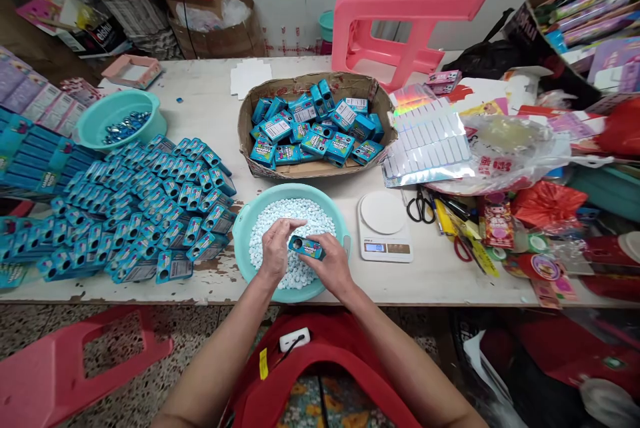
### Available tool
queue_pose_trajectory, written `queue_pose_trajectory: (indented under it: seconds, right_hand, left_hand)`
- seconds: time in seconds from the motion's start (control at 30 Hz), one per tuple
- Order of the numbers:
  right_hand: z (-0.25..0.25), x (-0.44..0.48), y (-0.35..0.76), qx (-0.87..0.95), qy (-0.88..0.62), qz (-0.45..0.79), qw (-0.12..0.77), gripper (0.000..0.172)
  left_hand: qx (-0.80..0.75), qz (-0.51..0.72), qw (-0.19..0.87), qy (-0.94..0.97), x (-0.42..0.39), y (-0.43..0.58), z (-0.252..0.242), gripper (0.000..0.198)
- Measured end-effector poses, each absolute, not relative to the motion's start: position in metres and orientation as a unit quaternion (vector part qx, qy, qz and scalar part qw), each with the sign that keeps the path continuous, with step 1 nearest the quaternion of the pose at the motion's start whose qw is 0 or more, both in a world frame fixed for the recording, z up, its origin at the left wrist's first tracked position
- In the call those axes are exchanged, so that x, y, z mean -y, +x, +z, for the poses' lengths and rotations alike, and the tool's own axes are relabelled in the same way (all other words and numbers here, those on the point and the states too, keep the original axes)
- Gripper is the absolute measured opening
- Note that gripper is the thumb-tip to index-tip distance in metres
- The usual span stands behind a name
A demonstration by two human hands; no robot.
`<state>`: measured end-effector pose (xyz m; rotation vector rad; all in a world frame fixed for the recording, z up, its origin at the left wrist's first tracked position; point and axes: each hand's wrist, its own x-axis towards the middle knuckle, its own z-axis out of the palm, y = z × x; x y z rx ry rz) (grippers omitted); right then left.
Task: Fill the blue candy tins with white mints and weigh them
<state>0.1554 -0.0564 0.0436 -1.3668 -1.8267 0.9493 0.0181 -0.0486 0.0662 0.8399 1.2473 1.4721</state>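
My right hand [330, 265] grips a small blue box [306, 247] with a round dark hole near its left end. It holds the box tilted over a turquoise basin [241, 228]. Small white candy-like pieces [305, 208] fill much of the basin. Just left of the box, also over the pieces, is my left hand [275, 248]. Its fingers are curled together, with the tips pointing right above the box; whatever they hold, if anything, is hidden.
Many similar blue boxes [170, 195] stand packed at left, beside a turquoise bowl [155, 118] of shiny blue pieces. A cardboard tray [315, 171] holds more boxes behind the basin. To the right are a white scale [385, 215], scissors [421, 206], sticker sheets [425, 138] and a pink stool [410, 1].
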Motion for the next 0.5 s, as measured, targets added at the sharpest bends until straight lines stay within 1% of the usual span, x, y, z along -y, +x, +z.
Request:
queue_pose_trajectory:
  seconds: [0.07,0.17,0.23,0.33,0.37,0.43,0.5]
  right_hand:
    - [0.050,0.057,0.160,0.684,-0.517,0.380,0.348,0.032]
    - [0.062,0.058,0.172,0.652,-0.518,0.387,0.396,0.033]
    - [0.066,0.056,0.180,0.640,-0.525,0.379,0.413,0.033]
    - [0.064,0.053,0.188,0.642,-0.530,0.372,0.411,0.032]
    - [0.063,0.052,0.189,0.644,-0.529,0.372,0.408,0.032]
    - [0.060,0.052,0.189,0.645,-0.528,0.373,0.407,0.032]
    - [0.060,0.053,0.189,0.644,-0.528,0.377,0.405,0.032]
  left_hand:
    - [-0.598,0.573,0.420,0.370,0.048,0.003,0.054,0.035]
    - [-0.756,0.397,0.272,0.444,0.050,-0.024,0.031,0.031]
    - [-0.802,0.293,0.225,0.469,0.055,-0.030,0.016,0.028]
    - [-0.841,0.201,0.205,0.460,0.062,-0.013,0.001,0.043]
    - [-0.847,0.177,0.208,0.455,0.064,-0.003,-0.003,0.045]
    - [-0.843,0.185,0.256,0.436,0.066,0.018,-0.007,0.041]
    - [-0.820,0.246,0.321,0.405,0.064,0.030,-0.008,0.032]
